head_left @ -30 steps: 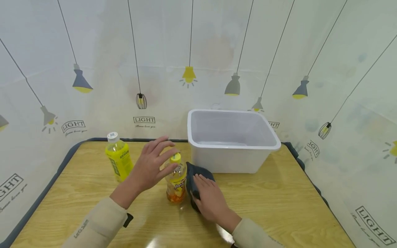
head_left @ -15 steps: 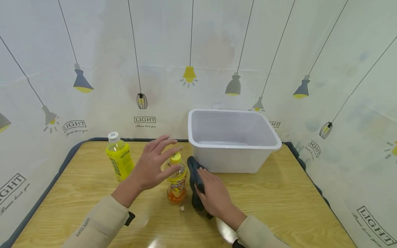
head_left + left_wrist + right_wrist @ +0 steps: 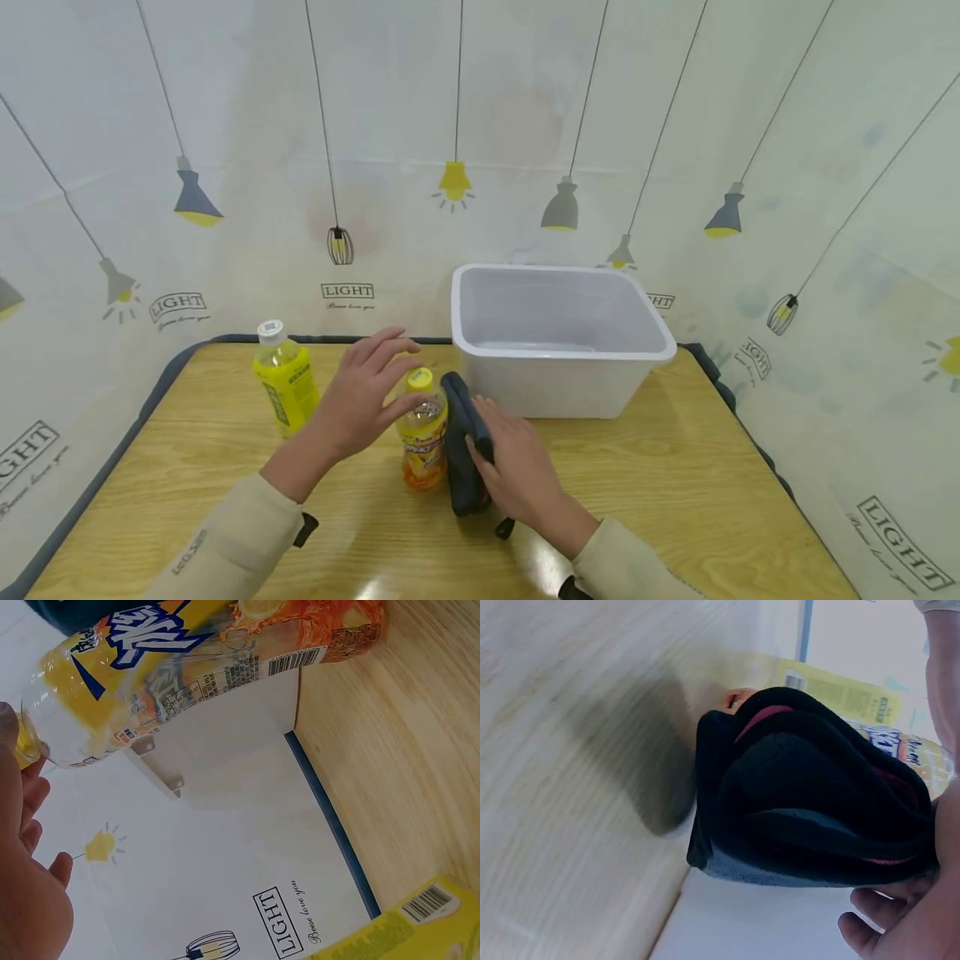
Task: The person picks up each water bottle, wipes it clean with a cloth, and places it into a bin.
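An orange drink bottle [image 3: 425, 446] with a yellow cap stands upright on the table. My left hand [image 3: 363, 400] is at its top, and the left wrist view shows thumb and fingertip on either side of the yellow cap [image 3: 27, 742], pinching it. On the bottle's right side, my right hand [image 3: 513, 458] holds a dark blue folded cloth [image 3: 467, 458] against or very near it. In the right wrist view the cloth [image 3: 795, 787] shows layered folds with pinkish-red inner edges, and most of that hand's fingers are hidden behind it.
A yellow-green drink bottle [image 3: 288, 383] with a white cap stands to the left. Behind my right hand sits a white plastic bin [image 3: 543, 387], close to the cloth. A lamp-patterned curtain [image 3: 390, 250] surrounds the wooden table [image 3: 675, 492].
The cloth has gone from spread out to a narrower upright shape beside the bottle. The bottle's label has turned to face the head camera. My left hand stays at the cap.
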Demonstrator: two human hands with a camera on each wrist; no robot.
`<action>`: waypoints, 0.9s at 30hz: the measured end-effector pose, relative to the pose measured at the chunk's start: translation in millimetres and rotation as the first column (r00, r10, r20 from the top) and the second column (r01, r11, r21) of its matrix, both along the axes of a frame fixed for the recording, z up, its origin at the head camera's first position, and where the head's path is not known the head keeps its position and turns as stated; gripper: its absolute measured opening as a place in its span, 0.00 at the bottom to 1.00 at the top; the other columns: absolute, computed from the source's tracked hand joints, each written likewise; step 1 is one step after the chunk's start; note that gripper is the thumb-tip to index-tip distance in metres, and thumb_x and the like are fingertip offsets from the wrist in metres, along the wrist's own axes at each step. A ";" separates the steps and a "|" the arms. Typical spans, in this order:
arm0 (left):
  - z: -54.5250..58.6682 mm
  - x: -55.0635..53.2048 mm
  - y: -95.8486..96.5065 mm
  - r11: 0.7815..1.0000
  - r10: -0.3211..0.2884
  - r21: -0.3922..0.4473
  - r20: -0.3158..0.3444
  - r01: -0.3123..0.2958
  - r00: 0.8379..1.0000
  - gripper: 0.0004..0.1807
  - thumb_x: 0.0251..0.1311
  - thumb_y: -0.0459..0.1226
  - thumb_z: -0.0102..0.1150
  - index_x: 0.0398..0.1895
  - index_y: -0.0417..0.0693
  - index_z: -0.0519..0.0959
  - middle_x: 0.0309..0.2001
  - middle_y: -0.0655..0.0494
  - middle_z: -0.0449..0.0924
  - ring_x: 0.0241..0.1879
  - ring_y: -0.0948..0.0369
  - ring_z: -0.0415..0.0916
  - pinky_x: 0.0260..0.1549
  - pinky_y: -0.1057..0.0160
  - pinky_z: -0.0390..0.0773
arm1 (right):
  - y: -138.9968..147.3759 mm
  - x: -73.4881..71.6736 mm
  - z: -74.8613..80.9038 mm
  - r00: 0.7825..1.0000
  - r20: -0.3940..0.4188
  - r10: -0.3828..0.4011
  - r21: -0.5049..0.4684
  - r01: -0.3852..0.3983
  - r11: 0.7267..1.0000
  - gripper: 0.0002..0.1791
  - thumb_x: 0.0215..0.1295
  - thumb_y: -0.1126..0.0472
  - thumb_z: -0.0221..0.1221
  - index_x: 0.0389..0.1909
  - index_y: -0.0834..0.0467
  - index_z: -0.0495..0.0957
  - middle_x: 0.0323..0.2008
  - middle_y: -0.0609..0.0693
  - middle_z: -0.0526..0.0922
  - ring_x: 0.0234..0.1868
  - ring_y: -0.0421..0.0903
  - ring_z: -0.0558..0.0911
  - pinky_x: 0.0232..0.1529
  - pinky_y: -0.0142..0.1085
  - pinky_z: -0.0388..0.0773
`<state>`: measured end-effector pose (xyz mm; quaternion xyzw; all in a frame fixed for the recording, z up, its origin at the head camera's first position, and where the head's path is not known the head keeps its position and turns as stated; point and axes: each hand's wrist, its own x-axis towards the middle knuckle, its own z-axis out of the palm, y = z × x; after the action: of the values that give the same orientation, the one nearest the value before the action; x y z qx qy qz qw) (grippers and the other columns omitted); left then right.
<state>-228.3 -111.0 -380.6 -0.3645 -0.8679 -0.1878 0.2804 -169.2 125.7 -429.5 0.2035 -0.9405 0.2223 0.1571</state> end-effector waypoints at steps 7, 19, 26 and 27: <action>-1.7 -0.5 -1.1 0.999 -0.031 -0.037 -0.028 0.030 0.999 0.24 0.57 0.50 0.65 0.54 0.49 0.79 0.61 0.52 0.73 0.71 0.51 0.58 0.66 0.46 0.62 | -5.1 -0.3 17.2 0.995 -0.091 0.037 -0.065 -0.043 0.997 0.25 0.73 0.54 0.51 0.67 0.58 0.69 0.63 0.55 0.76 0.64 0.52 0.76 0.62 0.48 0.74; -7.4 -1.8 -1.1 0.999 -0.048 0.014 -0.101 0.050 0.994 0.30 0.68 0.60 0.41 0.53 0.48 0.79 0.59 0.50 0.74 0.69 0.48 0.61 0.63 0.46 0.64 | -21.2 -6.9 32.4 0.960 -0.194 0.202 0.031 -0.200 0.979 0.37 0.69 0.56 0.57 0.74 0.62 0.55 0.73 0.59 0.62 0.71 0.55 0.67 0.67 0.51 0.68; -12.6 -4.7 -0.7 0.999 -0.037 0.035 -0.116 0.042 0.993 0.32 0.67 0.61 0.39 0.53 0.48 0.79 0.59 0.50 0.75 0.69 0.47 0.62 0.63 0.45 0.64 | -27.3 -6.3 27.6 0.974 -0.117 0.197 0.064 -0.190 0.980 0.39 0.72 0.54 0.54 0.76 0.62 0.48 0.76 0.59 0.54 0.75 0.53 0.61 0.69 0.50 0.66; -12.8 -4.6 -0.7 0.999 -0.036 0.036 -0.115 0.041 0.993 0.31 0.67 0.61 0.39 0.53 0.48 0.79 0.59 0.50 0.75 0.68 0.47 0.62 0.64 0.45 0.64 | -27.5 -5.9 27.5 0.977 -0.104 0.188 0.072 -0.181 0.981 0.39 0.72 0.54 0.53 0.76 0.61 0.48 0.76 0.58 0.53 0.75 0.53 0.60 0.70 0.50 0.65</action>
<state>-232.9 -111.7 -393.4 -0.3858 -0.8395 -0.1888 0.3328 -175.1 98.2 -402.1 0.3067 -0.9139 0.1950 0.1811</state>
